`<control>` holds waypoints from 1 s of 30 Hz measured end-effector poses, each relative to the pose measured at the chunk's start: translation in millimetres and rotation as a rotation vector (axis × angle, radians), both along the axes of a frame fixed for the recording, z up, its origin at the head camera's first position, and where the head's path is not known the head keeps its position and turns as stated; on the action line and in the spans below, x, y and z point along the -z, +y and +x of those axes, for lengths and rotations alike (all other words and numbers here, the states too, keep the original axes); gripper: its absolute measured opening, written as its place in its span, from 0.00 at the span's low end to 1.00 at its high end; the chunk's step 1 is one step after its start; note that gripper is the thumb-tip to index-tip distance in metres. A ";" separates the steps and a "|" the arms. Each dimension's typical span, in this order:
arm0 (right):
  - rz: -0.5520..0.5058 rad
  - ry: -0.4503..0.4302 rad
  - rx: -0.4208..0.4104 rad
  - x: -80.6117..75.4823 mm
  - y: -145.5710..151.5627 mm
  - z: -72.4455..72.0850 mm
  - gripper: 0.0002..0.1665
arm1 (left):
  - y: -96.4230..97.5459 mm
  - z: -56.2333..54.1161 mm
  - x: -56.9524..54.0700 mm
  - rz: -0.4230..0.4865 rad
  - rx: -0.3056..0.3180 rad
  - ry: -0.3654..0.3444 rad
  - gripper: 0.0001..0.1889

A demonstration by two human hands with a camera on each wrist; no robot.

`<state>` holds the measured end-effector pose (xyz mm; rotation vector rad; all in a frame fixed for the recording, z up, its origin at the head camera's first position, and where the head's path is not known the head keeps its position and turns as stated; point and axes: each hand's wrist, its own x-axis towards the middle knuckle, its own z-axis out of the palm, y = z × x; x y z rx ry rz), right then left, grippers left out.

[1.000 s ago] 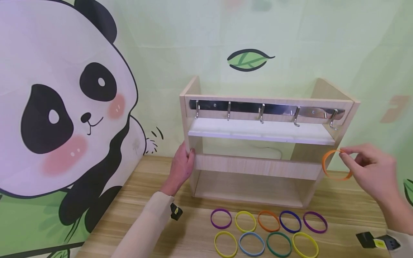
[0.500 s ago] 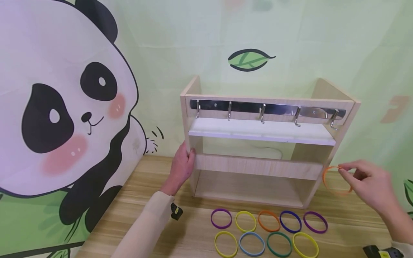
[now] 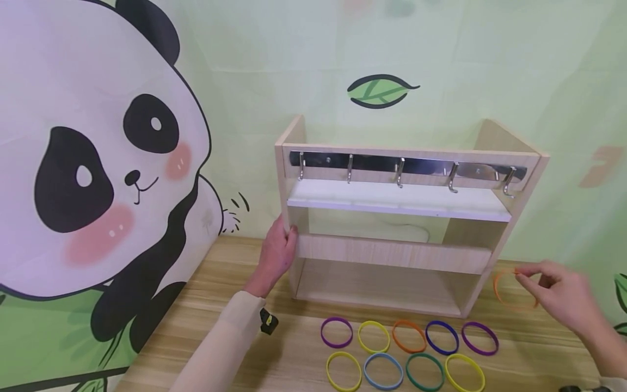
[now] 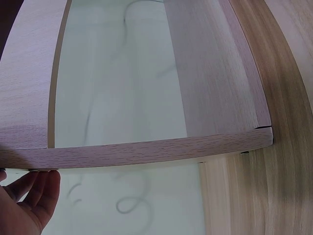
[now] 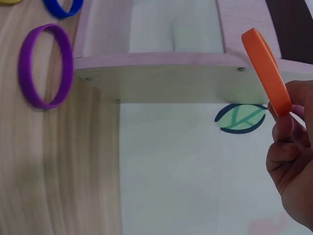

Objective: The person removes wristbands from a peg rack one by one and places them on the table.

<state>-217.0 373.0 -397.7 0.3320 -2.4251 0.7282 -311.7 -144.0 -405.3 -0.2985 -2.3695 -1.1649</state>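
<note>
My right hand point(image 3: 563, 296) pinches an orange silicone wristband point(image 5: 266, 71) between thumb and fingers, to the right of the wooden shelf. With my left hand point(image 3: 276, 251) I grip the left side panel of the shelf point(image 3: 392, 253), thumb at its front edge. In the left wrist view, fingertips point(image 4: 49, 193) press against that panel. A metal strip with several hooks point(image 3: 377, 163) runs across the shelf's upper board, and nothing hangs on it. Before the shelf lie two rows of wristbands, among them a purple one point(image 3: 497, 338), a dark blue one point(image 3: 458, 337) and a green one point(image 3: 409, 370).
The wood-grain table point(image 3: 230, 261) carries the shelf and the wristbands. Behind stands a pale green backdrop point(image 3: 274, 65) with a printed leaf, and a large printed panda point(image 3: 161, 239) fills the left. A thin cable point(image 3: 428, 234) shows through the shelf's opening.
My right hand has moved down alongside the shelf, carrying the orange wristband lower toward the table. The left hand keeps its grip on the side panel, and the wristbands on the table stay put.
</note>
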 end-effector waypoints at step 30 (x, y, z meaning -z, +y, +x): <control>0.066 -0.224 -0.230 72.3 30.9 18.8 0.09 | 0.8 0.4 -0.4 0.015 0.004 -0.014 0.25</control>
